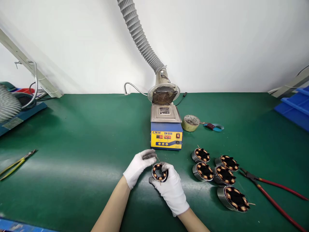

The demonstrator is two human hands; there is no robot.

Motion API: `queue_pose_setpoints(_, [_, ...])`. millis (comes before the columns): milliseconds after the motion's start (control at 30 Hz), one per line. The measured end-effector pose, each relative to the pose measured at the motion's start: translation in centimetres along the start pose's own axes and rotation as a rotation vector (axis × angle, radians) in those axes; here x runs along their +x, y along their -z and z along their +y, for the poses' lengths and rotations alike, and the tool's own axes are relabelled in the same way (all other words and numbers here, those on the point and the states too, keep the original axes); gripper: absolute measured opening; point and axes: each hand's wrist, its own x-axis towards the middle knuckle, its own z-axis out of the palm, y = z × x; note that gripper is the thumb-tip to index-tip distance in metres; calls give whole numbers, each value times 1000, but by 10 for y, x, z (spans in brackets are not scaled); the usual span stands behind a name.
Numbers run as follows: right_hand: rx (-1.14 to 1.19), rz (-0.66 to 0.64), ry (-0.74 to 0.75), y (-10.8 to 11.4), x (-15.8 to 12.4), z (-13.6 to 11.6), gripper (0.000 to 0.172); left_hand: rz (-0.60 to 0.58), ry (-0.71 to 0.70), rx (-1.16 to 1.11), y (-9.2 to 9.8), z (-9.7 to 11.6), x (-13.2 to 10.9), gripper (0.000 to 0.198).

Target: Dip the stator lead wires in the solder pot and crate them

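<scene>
My right hand, in a white glove with grey fingertips, grips a motor stator by its metal rim. Copper windings ring the stator's open centre, and its face is turned up toward me. At the stator's upper edge a thin wire lead sticks up. My left hand, gloved the same way, has its fingers pressed together at the tip of that lead. Just beyond both hands stands a blue and yellow solder pot with lit red digits and a square of silvery solder on top.
Several more stators stand to the right, beside red-handled cutters. Green-handled pliers lie far left. A round tin sits right of the pot. Above the pot hangs a fume hood on a grey duct. Blue bins are far right.
</scene>
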Motion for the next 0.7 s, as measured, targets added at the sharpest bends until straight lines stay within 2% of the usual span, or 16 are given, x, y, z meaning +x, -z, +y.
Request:
queue_pose_setpoints(67, [14, -5, 2, 1, -1, 0, 38, 9, 56, 87, -4, 0, -2, 39])
queue_pose_setpoints(233, [28, -56, 7, 3, -1, -3, 36, 44, 44, 99, -14, -9, -1, 24])
queue_pose_setpoints(400, [-8, -36, 10, 3, 0, -6, 36, 89, -27, 109, -11, -11, 3, 19])
queue_pose_setpoints(500, [-22, -13, 7, 3, 0, -6, 36, 132, -104, 100, -10, -6, 4, 23])
queue_pose_setpoints(600, [-23, -19, 10, 4, 0, -6, 36, 90, -101, 110, -15, -4, 4, 29])
queue_pose_setpoints(700, [-30, -24, 19, 5, 0, -7, 36, 51, -49, 112, -20, -9, 5, 21])
